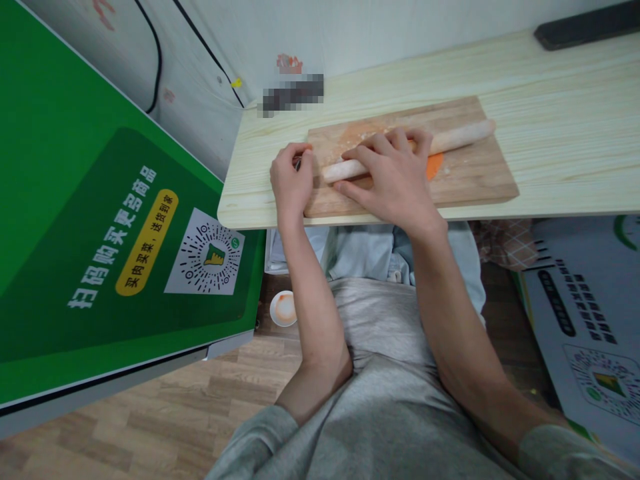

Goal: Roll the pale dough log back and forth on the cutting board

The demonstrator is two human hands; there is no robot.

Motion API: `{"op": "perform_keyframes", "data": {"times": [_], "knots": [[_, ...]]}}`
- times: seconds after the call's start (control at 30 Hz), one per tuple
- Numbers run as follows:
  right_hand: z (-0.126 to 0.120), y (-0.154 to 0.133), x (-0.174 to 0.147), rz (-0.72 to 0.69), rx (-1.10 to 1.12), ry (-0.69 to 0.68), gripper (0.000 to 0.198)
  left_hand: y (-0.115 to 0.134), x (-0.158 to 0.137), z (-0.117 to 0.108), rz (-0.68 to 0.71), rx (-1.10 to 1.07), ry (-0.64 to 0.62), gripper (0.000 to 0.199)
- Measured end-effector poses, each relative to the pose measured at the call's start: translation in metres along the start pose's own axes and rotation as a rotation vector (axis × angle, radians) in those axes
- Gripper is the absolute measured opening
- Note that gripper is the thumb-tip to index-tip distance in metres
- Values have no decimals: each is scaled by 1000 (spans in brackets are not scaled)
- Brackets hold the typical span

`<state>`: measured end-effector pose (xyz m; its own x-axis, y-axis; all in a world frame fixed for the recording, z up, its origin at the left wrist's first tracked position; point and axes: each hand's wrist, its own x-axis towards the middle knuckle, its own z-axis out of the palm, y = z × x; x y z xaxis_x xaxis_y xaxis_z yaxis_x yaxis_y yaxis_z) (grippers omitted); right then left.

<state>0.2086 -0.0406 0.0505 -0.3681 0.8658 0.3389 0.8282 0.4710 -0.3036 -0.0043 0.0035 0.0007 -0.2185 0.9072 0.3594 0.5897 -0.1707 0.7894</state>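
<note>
My right hand (395, 167) presses down over a flour-dusted wooden rolling pin (463, 137), its fingers bent across the pin and the thumb on the near side. Under the pin shows a piece of flat orange dough (435, 165), mostly covered by hand and pin. Both lie on a wooden board (480, 177) marked with flour and an orange stain. At the board's left edge is my left hand (293, 177), closed, thumb and forefinger brought together. What it pinches, if anything, I cannot make out.
The board rests on a pale wood-grain shelf (565, 147) against the wall. A dark flat object (585, 25) lies at the back right. A green panel (45, 200) with a QR code stands at left. Below the shelf, a white bowl (284, 309) has orange traces.
</note>
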Motion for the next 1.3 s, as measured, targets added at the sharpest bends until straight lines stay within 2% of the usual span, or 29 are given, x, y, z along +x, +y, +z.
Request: {"op": "perform_keyframes", "data": {"times": [0.13,0.43,0.67,1.03,1.3], "knots": [[1,1,1,3,22,-4,79,0,0,0,-4,-6,3,13],[2,4,0,-40,26,38,59,4,-2,1,38,12,37,14],[3,5,0,-43,38,45,61,1,-1,3,43,18,49,18],[5,4,0,-41,0,18,52,-4,1,2,45,9,25,16],[6,5,0,-35,-25,-15,56,-7,2,3,29,2,19,16]]}}
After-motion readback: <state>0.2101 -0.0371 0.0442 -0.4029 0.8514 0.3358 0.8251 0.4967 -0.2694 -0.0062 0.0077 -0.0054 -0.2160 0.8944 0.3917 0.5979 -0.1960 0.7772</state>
